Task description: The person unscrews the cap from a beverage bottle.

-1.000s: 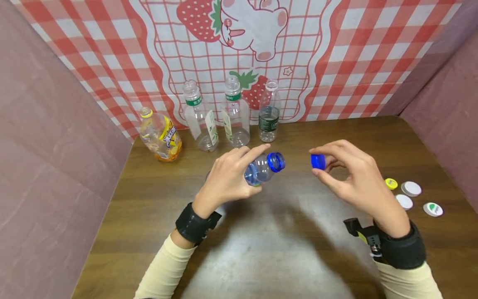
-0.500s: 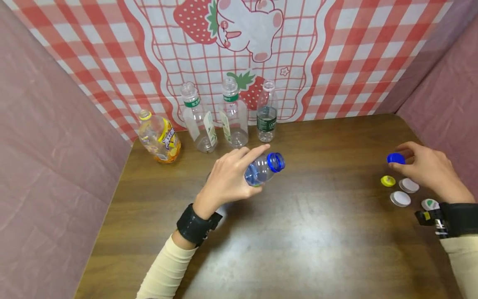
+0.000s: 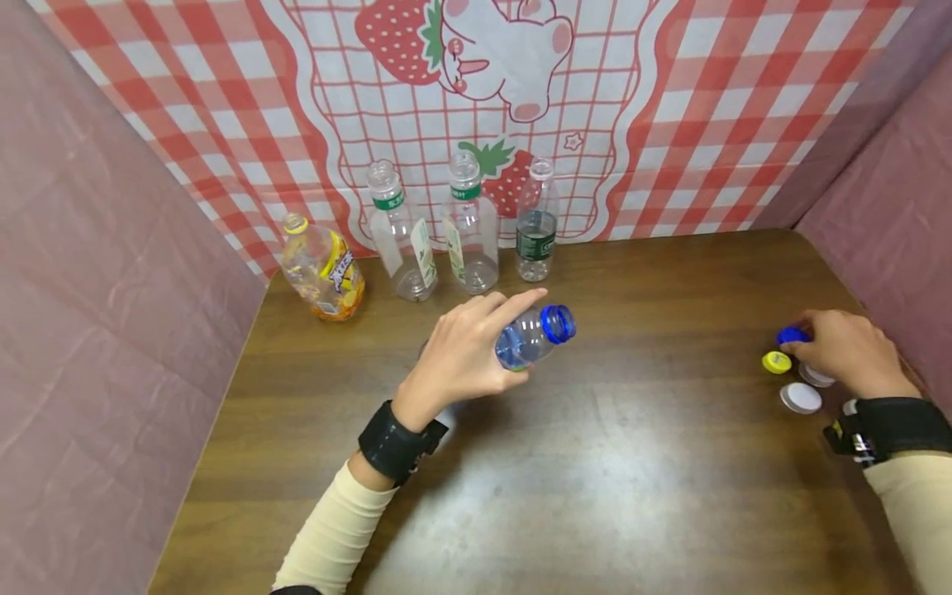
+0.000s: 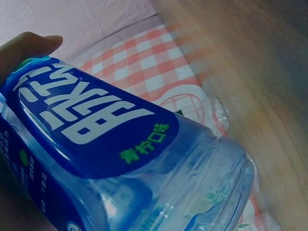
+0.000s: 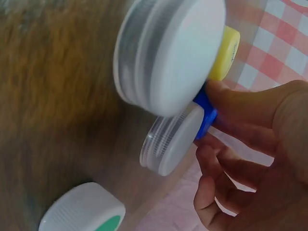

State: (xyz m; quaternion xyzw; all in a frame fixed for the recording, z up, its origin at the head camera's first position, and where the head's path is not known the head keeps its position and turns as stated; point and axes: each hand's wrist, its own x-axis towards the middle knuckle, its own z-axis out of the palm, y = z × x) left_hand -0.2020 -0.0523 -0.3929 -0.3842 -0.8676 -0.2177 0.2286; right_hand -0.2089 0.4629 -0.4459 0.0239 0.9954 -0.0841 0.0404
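Note:
My left hand grips a clear plastic bottle with a blue neck ring, tilted so its uncapped mouth points right. In the left wrist view the bottle's blue label and clear base fill much of the picture. At the table's right side my right hand pinches a blue bottle cap between thumb and fingers, low among other caps. A yellow cap lies just in front of it. One white cap lies nearer me; another white cap is partly behind the hand.
A yellow-labelled bottle, two green-necked clear bottles and a small green-labelled bottle stand uncapped along the back of the wooden table. A white cap with a green mark shows in the right wrist view. Checked cloth hangs behind.
My right hand has carried the blue cap from near the bottle's mouth to the right, then down beside the other caps. My left hand still holds the tilted bottle in about the same place.

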